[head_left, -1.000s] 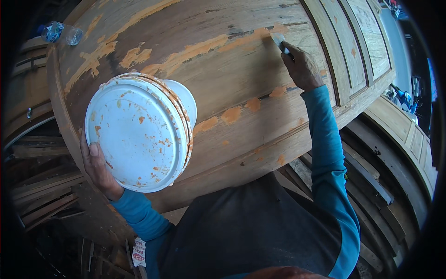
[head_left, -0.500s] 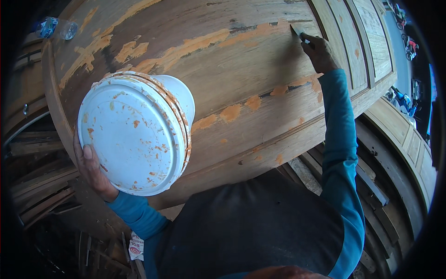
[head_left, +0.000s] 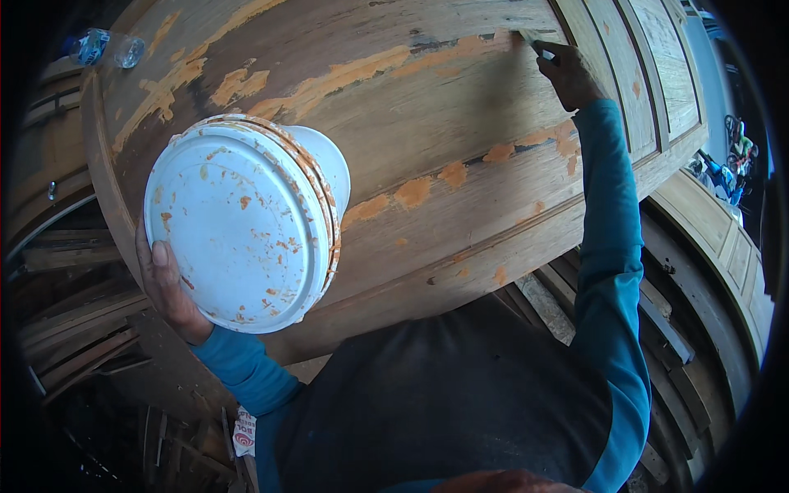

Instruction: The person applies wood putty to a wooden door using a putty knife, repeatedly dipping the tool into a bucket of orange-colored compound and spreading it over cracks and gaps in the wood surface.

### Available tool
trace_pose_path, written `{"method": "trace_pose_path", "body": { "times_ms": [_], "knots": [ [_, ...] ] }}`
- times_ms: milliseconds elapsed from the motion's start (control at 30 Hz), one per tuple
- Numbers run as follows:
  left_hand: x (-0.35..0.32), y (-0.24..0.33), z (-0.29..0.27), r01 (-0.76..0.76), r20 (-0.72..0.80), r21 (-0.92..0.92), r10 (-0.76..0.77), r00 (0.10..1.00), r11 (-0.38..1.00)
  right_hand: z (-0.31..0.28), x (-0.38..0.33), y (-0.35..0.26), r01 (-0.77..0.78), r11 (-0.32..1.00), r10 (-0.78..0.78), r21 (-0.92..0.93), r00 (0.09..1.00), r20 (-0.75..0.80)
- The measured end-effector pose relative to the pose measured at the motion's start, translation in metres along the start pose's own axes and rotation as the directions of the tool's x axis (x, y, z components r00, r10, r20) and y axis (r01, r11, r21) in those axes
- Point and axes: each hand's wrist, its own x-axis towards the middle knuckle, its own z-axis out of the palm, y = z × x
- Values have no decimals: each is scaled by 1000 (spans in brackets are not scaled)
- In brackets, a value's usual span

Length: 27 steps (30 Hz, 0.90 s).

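1. Across the wooden panel (head_left: 444, 168), orange filler (head_left: 362, 67) lies in broken bands and patches; the step in hand seems to be working it along a dark crack (head_left: 421, 43) — judging by where your tool sits.
2. Your right hand (head_left: 569, 76) is closed around the scraper (head_left: 546, 54), its thin blade pointing up and to your left at the far end of the upper filler band. Whether its edge touches the wood is hard to tell.
3. Your left hand (head_left: 171, 287) grips the white bucket (head_left: 234, 230) by its left rim, thumb on the round, orange-spotted face. It sits over the panel's left part, well apart from the scraper; you can't tell from this view whether the panel bears its weight.
4. Your next stroke probably calls for a low blade and light, even pressure — stopping short of the moulding (head_left: 571, 20).
5. Dark gaps show between the lower filler patches too, and likely want covering.
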Motion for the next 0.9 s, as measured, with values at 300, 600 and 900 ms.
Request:
{"method": "trace_pose_path", "body": {
  "times_ms": [300, 600, 900],
  "knots": [
    [-2, 9, 5, -129, -43, 127, 136, 990, 983, 24, -64, -34, 158, 917, -199, 367, 977, 75],
    [8, 21, -35, -337, 174, 438, 289, 941, 834, 31, -139, -64, 76, 815, -151, 574, 985, 83],
    [10, 27, -34, -439, 257, 596, 358, 898, 672, 43, -219, -18, 49, 859, 14, 509, 993, -120]
  ]
}}
